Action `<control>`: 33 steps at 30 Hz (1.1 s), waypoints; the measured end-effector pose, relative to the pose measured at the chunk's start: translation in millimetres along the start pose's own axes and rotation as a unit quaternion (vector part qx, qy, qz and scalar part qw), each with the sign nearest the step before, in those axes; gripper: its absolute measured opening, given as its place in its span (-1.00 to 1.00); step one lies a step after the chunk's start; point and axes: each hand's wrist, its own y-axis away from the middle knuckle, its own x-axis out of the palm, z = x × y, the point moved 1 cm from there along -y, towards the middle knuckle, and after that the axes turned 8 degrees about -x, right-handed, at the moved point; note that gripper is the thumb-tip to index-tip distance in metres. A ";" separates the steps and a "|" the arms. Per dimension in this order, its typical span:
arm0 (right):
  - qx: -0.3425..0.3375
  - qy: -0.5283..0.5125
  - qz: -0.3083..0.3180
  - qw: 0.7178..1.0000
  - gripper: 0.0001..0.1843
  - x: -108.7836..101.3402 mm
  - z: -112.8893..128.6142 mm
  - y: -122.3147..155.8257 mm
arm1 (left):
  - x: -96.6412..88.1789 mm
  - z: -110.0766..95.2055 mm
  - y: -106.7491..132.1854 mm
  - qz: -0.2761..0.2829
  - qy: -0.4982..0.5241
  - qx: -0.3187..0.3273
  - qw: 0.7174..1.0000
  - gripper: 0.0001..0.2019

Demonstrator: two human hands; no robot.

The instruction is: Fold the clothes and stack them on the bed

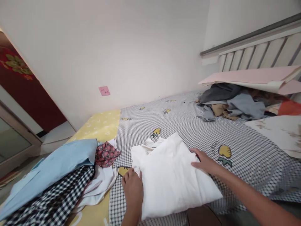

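A folded white shirt (169,175) lies at the near side of the bed, its collar pointing away from me. My left hand (133,185) is at the shirt's left edge, fingers curled and thumb against the cloth, with a bit of white fabric between them. On the opposite edge, my right hand (204,160) has its thumb over the fabric and its fingers along the side, pinching the shirt. The undersides of the fingers are partly hidden.
To the left lie a light blue garment (68,157), a black-and-white checked garment (72,188), a red patterned cloth (107,154) and white clothes (100,183). Several crumpled clothes (244,103) sit far right under a pink sheet (254,76). A wall (150,56) bounds the checked bedspread (183,125).
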 end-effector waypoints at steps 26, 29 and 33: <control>-0.188 0.183 0.055 0.963 -0.33 9.9 135.5 -64.7 | 7.7 -1.1 0.2 -0.056 -0.029 0.008 0.998 -0.58; -0.164 0.166 0.081 0.969 -0.27 27.7 142.5 -73.6 | 9.2 -1.3 0.1 -0.066 -0.033 0.011 0.997 -0.58; -0.122 0.127 0.112 0.978 -0.61 25.2 144.1 -90.1 | 13.3 0.2 -0.2 -0.075 -0.025 0.012 0.997 -0.60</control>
